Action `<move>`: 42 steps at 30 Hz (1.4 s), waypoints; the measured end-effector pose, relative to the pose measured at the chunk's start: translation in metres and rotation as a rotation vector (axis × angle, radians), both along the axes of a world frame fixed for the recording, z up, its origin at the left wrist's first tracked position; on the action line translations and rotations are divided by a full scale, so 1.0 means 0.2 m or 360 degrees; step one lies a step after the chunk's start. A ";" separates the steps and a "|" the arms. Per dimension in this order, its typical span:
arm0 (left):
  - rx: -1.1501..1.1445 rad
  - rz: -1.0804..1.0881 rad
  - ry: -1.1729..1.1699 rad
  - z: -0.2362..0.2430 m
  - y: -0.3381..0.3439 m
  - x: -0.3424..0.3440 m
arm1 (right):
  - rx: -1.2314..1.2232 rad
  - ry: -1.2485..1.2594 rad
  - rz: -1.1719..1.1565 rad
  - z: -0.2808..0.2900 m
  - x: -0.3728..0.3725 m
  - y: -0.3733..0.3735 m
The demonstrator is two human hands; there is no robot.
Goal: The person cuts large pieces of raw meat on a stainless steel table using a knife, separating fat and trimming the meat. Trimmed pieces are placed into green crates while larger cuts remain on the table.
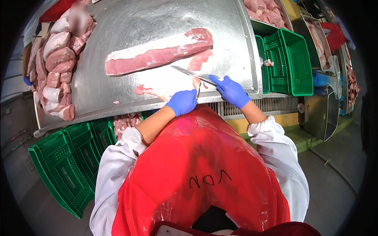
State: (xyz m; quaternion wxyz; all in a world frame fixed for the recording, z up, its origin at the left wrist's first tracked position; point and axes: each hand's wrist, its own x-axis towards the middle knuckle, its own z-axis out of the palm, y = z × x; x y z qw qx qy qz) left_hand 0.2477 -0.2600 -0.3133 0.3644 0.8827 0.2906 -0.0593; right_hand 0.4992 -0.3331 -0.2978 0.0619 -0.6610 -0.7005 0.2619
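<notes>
The hands stand apart, left hand (183,102) closed on a meat strip (200,63), right hand (233,92) gripping a knife (185,70). Beyond, the long meat piece (157,57) lies on the table (138,23), trimming apparently part done, white fat (138,50) remaining. Farther, a tray (287,17) holds pale meat (267,13)
</notes>
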 end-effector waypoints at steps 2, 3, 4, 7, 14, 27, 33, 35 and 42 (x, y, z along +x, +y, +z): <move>-0.0063 -0.0040 0.0008 0.01 -0.02 0.00 | 0.0053 0.0024 0.0088 -0.03 -0.06 0.08; -0.0106 -0.0065 -0.0014 0.02 -0.04 0.00 | 0.0113 0.0060 0.0122 -0.06 -0.10 0.12; -0.0149 -0.0090 -0.0037 0.03 -0.07 0.01 | 0.0173 0.0096 0.0158 -0.10 -0.14 0.15; -0.0130 -0.0065 -0.0104 0.01 -0.08 -0.05 | 0.0163 0.0083 0.0176 -0.16 -0.21 0.21; 0.0141 0.0507 0.0340 0.00 0.20 -0.68 | 0.0008 0.0003 0.0126 -0.14 0.00 0.18; -0.0006 0.0843 -0.0041 0.12 0.13 -0.99 | 0.0142 0.0256 -0.0119 -0.04 0.43 0.09; -0.0515 0.1095 -0.0725 0.81 0.26 -0.62 | -0.1022 0.1062 -0.0870 0.38 0.46 -0.10; -0.0534 0.1069 -0.0844 1.06 0.32 -0.41 | -0.0923 0.1358 -0.0959 0.39 0.50 -0.21; -0.1110 0.0243 -0.1552 1.64 0.56 0.37 | -0.1015 0.1926 -0.1040 0.29 0.39 -0.34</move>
